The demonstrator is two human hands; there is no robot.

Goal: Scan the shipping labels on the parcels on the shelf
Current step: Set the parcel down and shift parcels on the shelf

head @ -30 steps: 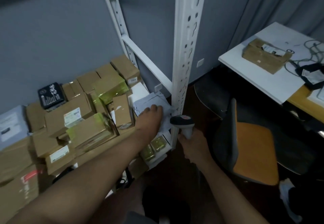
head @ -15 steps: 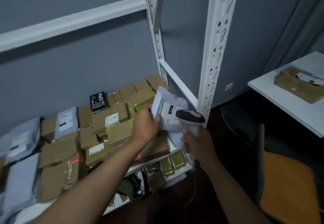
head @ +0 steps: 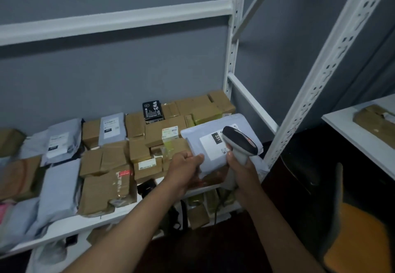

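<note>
One grey mailer bag (head: pixel 215 142), held off the shelf (head: pixel 102 219) above its right end. Changes since half a second ago: the bag has been turned face-up, so its white label (head: pixel 210 144) now lies fully in view, where before it was partly folded over in the hand; the scanner (head: pixel 239 142) has come over the label's right edge.

Left hand (head: pixel 184 167): grasping the bag at its near left corner, fingers curled under, thumb on top.
Right hand (head: pixel 240 169): clenched round the scanner's pale handle, the dark head tilted down over the bag.

Bag: pale grey plastic, flat, slightly creased, tilted with its far edge raised. Label: white rectangle with a black block reading "231"; the remaining print is too blurred to read, and its right part is hidden by the scanner head.

Many further parcels on the shelf: brown cardboard boxes (head: pixel 149 131) crowded from the middle to the right back corner, several bearing small white labels; grey bags (head: pixel 62 187) along the left half; one black box (head: pixel 152 110) with white print near the back edge. One brown parcel (head: pixel 376 121) on the white desk (head: pixel 350 131) at right, well apart from the shelf.
</note>
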